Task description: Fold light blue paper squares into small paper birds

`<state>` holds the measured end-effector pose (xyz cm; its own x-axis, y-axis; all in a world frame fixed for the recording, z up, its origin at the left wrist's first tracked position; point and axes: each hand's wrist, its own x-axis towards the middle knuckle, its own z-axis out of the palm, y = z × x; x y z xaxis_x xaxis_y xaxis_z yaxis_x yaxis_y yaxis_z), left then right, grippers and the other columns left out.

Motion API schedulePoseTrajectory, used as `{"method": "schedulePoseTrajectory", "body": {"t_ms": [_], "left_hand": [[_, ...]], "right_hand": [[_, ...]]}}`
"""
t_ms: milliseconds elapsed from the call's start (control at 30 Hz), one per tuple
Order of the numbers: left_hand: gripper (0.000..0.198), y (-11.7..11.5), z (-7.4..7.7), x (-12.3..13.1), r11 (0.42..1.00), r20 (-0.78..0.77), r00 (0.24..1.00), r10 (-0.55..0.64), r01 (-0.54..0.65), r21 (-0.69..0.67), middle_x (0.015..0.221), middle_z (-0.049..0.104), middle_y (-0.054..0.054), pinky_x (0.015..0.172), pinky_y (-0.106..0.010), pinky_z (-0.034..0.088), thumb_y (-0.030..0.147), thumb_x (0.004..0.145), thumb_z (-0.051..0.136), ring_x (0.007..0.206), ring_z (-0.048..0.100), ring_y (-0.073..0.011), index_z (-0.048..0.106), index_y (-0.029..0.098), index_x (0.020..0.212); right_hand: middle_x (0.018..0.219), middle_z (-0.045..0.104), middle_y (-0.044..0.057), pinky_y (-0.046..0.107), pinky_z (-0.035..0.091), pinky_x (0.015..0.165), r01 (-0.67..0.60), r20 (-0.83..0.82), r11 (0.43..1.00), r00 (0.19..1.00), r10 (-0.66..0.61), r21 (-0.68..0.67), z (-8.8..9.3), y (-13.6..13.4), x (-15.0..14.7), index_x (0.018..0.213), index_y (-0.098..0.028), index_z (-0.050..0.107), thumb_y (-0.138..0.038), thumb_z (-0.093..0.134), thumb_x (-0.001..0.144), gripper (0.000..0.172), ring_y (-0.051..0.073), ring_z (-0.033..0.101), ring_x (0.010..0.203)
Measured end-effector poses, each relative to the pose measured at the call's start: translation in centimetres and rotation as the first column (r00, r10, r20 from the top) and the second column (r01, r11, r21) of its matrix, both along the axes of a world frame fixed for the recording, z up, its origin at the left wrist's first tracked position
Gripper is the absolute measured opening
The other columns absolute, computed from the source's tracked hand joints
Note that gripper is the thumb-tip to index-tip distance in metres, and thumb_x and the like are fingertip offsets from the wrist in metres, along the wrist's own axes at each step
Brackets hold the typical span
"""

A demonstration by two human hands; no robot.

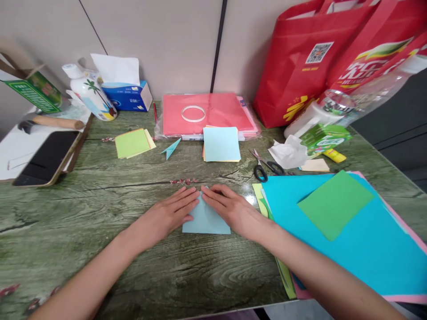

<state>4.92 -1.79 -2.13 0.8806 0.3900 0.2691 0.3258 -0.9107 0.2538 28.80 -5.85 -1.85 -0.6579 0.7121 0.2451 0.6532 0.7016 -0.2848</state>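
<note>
A light blue sheet of paper (206, 224) lies flat on the table in front of me, its straight near edge showing and its top largely covered by my fingers. My left hand (173, 206) rests on its upper left side, fingers stretched out. From the other side my right hand (227, 204) presses on the upper right part with extended fingers. The fingertips of both hands almost meet at the paper's top. Beyond them are a small folded blue paper piece (171, 149) and a stack of square light blue paper (222, 144).
Black-handled scissors (263, 167) lie right of the stack. Large blue sheets (320, 262) with a green square (335, 204) cover the right side. Behind stand a red bag (287, 66), a tissue box (128, 95) and a white bottle (88, 95). A phone (48, 158) lies left.
</note>
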Motion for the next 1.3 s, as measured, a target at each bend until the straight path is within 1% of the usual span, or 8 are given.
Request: {"method": "schedulePoseTrajectory", "body": {"t_ms": [133,300,533,700,800,967,1133,1300], "left_hand": [[0.049,-0.2,0.1,-0.1,0.999,0.023,0.999,0.032,-0.032,0.012,0.137,0.05,-0.009,0.107,-0.044,0.04,0.028,0.095,0.042,0.132,0.037,-0.0207,0.03,0.02,0.142],[0.045,-0.1,0.2,-0.2,0.998,0.026,0.998,0.053,-0.054,0.039,0.136,0.051,-0.009,0.106,-0.046,0.042,0.03,0.093,0.045,0.133,0.037,-0.0225,0.039,0.019,0.137],[0.036,-0.1,0.2,-0.4,0.992,-0.058,0.992,0.112,-0.108,0.069,0.142,0.044,-0.009,0.11,-0.057,0.026,0.031,0.092,0.048,0.14,0.021,-0.0267,0.052,0.02,0.126],[0.034,-0.3,0.4,-0.6,0.98,-0.078,0.977,0.196,-0.193,0.048,0.148,0.035,-0.01,0.107,-0.064,0.02,0.036,0.09,0.05,0.141,0.013,-0.0319,0.059,0.026,0.121],[0.033,-0.4,0.6,-0.6,0.978,-0.071,0.975,0.21,-0.207,0.037,0.148,0.034,-0.011,0.106,-0.065,0.021,0.035,0.09,0.049,0.141,0.012,-0.033,0.058,0.027,0.121],[0.034,-0.6,0.8,-0.6,0.979,-0.082,0.976,0.202,-0.201,0.018,0.148,0.033,-0.013,0.107,-0.063,0.023,0.032,0.091,0.048,0.141,0.009,-0.0335,0.057,0.025,0.123],[0.032,-0.9,0.8,-0.6,0.976,-0.072,0.974,0.215,-0.216,-0.014,0.149,0.027,-0.011,0.108,-0.062,0.024,0.028,0.092,0.047,0.142,0.007,-0.0331,0.057,0.026,0.122],[0.033,-1.0,0.5,-0.7,0.974,-0.043,0.973,0.225,-0.226,-0.028,0.149,0.028,-0.01,0.109,-0.061,0.024,0.03,0.091,0.049,0.142,0.009,-0.0329,0.057,0.028,0.123]], "right_hand": [[0.135,0.05,0.016,0.042,0.049,0.098,0.007,-0.001,1.0,1.0,-0.007,0.017,0.0,0.0,0.0,0.129,-0.006,0.048,-0.004,0.041,0.088,0.042,0.025,0.046,0.12],[0.135,0.05,0.017,0.042,0.05,0.096,0.005,-0.01,1.0,1.0,-0.004,0.004,0.0,0.0,0.0,0.129,-0.007,0.048,-0.003,0.042,0.088,0.042,0.024,0.046,0.121],[0.135,0.05,0.014,0.043,0.049,0.097,0.027,-0.029,1.0,0.999,-0.027,0.013,-0.4,-0.1,-0.1,0.131,-0.012,0.047,-0.002,0.042,0.087,0.045,0.024,0.046,0.121],[0.134,0.05,0.016,0.042,0.049,0.097,0.019,0.021,0.999,1.0,-0.019,0.026,-0.1,-0.2,-0.3,0.127,-0.005,0.049,-0.003,0.043,0.087,0.041,0.026,0.046,0.118],[0.135,0.049,0.016,0.041,0.047,0.097,0.024,0.076,1.0,0.997,-0.025,0.013,0.3,-0.3,-0.4,0.131,-0.006,0.047,-0.005,0.047,0.086,0.045,0.026,0.046,0.116],[0.135,0.048,0.013,0.044,0.045,0.096,0.05,0.141,0.998,0.989,-0.052,0.024,0.7,-0.4,-0.9,0.138,-0.017,0.04,-0.005,0.048,0.085,0.055,0.026,0.045,0.115],[0.132,0.049,0.014,0.046,0.044,0.095,0.069,0.163,0.998,0.984,-0.07,0.012,0.9,-0.3,-1.2,0.135,-0.019,0.043,-0.007,0.049,0.086,0.051,0.027,0.043,0.115],[0.132,0.048,0.012,0.045,0.043,0.097,0.102,0.127,0.995,0.987,-0.1,-0.008,0.6,-0.3,-1.3,0.133,-0.022,0.045,-0.009,0.047,0.089,0.046,0.026,0.041,0.119]]}}
